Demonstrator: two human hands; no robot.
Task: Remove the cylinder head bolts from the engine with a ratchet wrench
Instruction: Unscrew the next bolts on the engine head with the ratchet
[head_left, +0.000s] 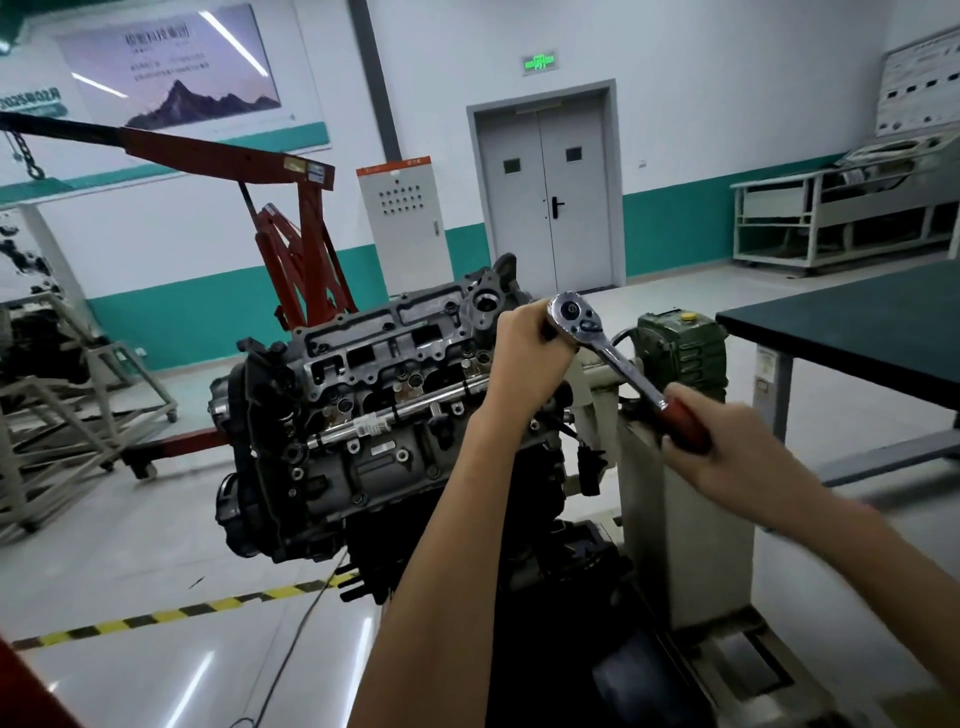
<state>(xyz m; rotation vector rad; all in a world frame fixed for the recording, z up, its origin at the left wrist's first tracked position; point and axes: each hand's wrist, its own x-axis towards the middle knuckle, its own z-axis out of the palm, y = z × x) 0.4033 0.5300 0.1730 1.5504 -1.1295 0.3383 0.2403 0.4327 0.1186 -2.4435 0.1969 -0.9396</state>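
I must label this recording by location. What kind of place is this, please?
Probably an automotive training workshop: an engine mounted on a stand, a red engine hoist behind it, and yellow-black safety tape on the floor.

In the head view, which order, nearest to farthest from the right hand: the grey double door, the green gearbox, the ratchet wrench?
1. Ratchet wrench, its red handle held in the right hand.
2. Green gearbox, just behind the hand.
3. Grey double door, on the far wall.
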